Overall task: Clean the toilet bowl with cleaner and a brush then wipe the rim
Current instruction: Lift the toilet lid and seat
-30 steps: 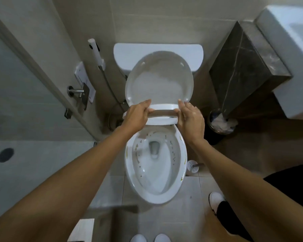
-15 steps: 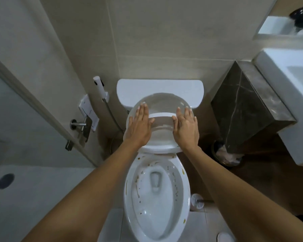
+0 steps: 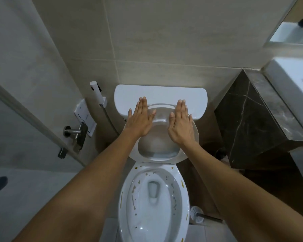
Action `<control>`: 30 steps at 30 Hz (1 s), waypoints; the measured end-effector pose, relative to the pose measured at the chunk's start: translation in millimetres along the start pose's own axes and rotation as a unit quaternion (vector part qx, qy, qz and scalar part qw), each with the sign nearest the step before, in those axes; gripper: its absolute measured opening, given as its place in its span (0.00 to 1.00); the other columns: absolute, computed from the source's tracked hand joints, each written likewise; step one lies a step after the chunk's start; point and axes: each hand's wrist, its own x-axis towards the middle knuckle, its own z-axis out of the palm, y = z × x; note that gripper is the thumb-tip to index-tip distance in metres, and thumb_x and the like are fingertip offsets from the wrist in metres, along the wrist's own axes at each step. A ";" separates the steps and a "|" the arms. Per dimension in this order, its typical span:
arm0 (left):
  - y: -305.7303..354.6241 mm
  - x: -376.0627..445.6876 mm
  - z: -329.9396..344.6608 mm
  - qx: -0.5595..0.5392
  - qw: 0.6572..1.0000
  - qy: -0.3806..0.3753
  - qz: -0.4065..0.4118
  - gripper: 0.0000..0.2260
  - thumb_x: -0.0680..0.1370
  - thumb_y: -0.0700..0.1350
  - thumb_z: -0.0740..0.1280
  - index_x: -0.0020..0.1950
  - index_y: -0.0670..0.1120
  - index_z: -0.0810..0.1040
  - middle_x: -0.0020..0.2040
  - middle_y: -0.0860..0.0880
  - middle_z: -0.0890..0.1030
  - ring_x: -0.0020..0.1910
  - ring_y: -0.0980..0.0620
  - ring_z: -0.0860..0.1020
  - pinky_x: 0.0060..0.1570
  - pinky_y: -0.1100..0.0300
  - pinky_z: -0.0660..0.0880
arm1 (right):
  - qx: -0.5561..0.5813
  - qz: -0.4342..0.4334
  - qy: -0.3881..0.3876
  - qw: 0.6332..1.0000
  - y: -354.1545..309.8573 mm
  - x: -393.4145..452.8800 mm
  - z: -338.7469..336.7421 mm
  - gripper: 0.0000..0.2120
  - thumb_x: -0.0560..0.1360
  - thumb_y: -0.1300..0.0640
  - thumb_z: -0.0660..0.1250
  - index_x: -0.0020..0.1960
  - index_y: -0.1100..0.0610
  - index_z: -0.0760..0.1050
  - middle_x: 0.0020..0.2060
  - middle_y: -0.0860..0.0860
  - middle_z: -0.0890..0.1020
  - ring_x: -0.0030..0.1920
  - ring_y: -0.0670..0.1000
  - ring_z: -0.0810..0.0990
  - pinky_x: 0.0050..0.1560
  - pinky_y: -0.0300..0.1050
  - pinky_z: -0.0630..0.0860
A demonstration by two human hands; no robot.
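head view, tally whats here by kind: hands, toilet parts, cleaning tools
hands: 2 (left hand, right hand)
toilet parts: 3 (tank, seat, bowl)
cleaning tools: 2 (brush, sprayer)
total: 7

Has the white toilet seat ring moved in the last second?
Yes. The white toilet seat ring has swung up and back toward the white cistern; the left hand and right hand now press it flat.

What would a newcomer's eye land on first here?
Two flat hands, left hand and right hand, pressing the raised toilet seat back against the tank at centre. Below them, the open bowl is spattered with brown stains. A toilet brush lies on the floor to its right.
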 end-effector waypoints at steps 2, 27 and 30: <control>-0.5 0.5 1.0 -0.003 1.000 -0.001 0.002 0.29 0.82 0.58 0.41 0.76 0.45 0.34 0.77 0.49 0.36 0.76 0.53 0.39 0.73 0.48 0.39 | 0.009 -0.009 0.002 1.000 1.1 -1.4 0.5 0.27 0.83 0.46 0.40 0.78 0.54 0.37 0.78 0.50 0.39 0.77 0.49 0.38 0.75 0.48 0.38; -0.8 -105.9 -80.5 0.126 0.991 -0.021 -0.043 0.31 0.82 0.60 0.44 0.78 0.43 0.40 0.78 0.43 0.39 0.77 0.45 0.41 0.72 0.41 0.40 | -0.170 0.006 -0.116 0.978 -55.0 -62.9 -80.7 0.31 0.82 0.41 0.43 0.79 0.56 0.43 0.78 0.55 0.46 0.78 0.56 0.42 0.75 0.57 0.42; -7.3 -138.3 -90.2 0.109 0.993 -0.013 -0.051 0.31 0.82 0.59 0.45 0.78 0.43 0.41 0.78 0.43 0.41 0.77 0.45 0.41 0.71 0.41 0.41 | -0.167 -0.012 -0.120 0.979 -83.8 -87.7 -86.4 0.30 0.82 0.42 0.44 0.79 0.56 0.45 0.78 0.56 0.47 0.78 0.56 0.44 0.75 0.57 0.43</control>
